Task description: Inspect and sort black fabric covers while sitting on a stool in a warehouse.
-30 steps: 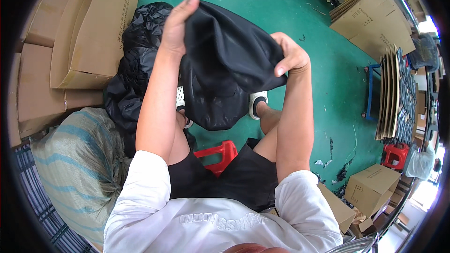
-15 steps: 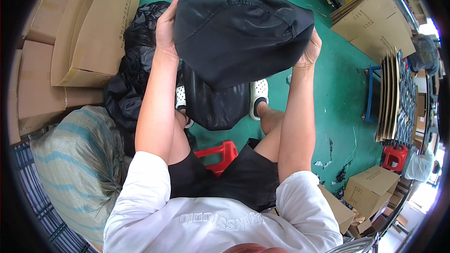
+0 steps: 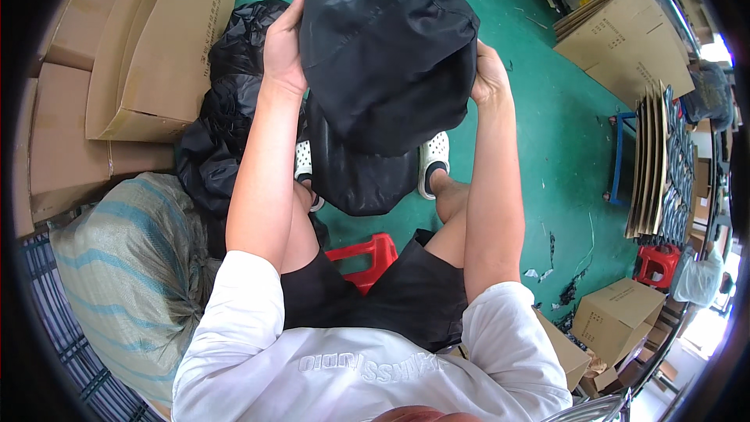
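Both hands hold a black bag (image 3: pixel 387 62) up in front of the person, above the knees. The left hand (image 3: pixel 283 48) grips the bag's left edge, fingers closed around the fabric with the thumb along the near side. The right hand (image 3: pixel 488 76) clutches the right edge, fingers curled into the cloth (their tips are hidden inside the folds). The bag hangs slack between the two hands, its lower part drooping toward the feet, where two white shoes (image 3: pixel 434 158) rest on the green floor (image 3: pixel 547 148).

The person sits on a red stool (image 3: pixel 367 256), seen between the legs. To the left, touching the left forearm's side, lies a heap of black bags (image 3: pixel 226 109), and nearer on the left a striped woven sack (image 3: pixel 133 281). An open cardboard box (image 3: pixel 156 47) stands at the far left. On the far right lie flat cartons (image 3: pixel 625 39), a rack of stacked sheets (image 3: pixel 660 164), and a second red stool (image 3: pixel 656 262); another box (image 3: pixel 621 316) sits near right.
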Action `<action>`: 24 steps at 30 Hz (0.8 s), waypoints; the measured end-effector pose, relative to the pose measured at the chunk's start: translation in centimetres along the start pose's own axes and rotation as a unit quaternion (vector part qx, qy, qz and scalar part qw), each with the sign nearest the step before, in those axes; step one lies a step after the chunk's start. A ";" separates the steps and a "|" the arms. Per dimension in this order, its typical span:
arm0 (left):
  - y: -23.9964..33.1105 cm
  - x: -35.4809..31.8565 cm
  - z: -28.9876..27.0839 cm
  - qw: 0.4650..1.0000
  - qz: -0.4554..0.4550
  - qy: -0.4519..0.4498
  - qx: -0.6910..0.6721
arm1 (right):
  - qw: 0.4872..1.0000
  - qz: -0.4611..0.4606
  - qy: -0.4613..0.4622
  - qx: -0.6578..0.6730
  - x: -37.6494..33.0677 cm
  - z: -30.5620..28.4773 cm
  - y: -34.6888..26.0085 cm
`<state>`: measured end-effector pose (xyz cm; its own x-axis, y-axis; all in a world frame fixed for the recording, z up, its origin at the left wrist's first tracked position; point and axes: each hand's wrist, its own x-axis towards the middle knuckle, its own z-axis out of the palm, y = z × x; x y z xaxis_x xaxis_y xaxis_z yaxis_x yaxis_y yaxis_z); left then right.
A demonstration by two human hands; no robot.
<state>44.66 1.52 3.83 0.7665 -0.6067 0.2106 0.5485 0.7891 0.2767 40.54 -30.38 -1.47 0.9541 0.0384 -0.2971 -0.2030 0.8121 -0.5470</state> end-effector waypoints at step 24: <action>-1.5 -13.7 14.6 0.800 -0.110 -0.551 0.213 | 0.654 0.038 -0.752 -0.071 -15.5 10.5 1.2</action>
<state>28.45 7.19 14.26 -0.2208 -0.6289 0.7455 0.2867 0.6887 0.6659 27.77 -23.89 10.66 0.0555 0.6919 0.7198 -0.1796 0.7161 -0.6745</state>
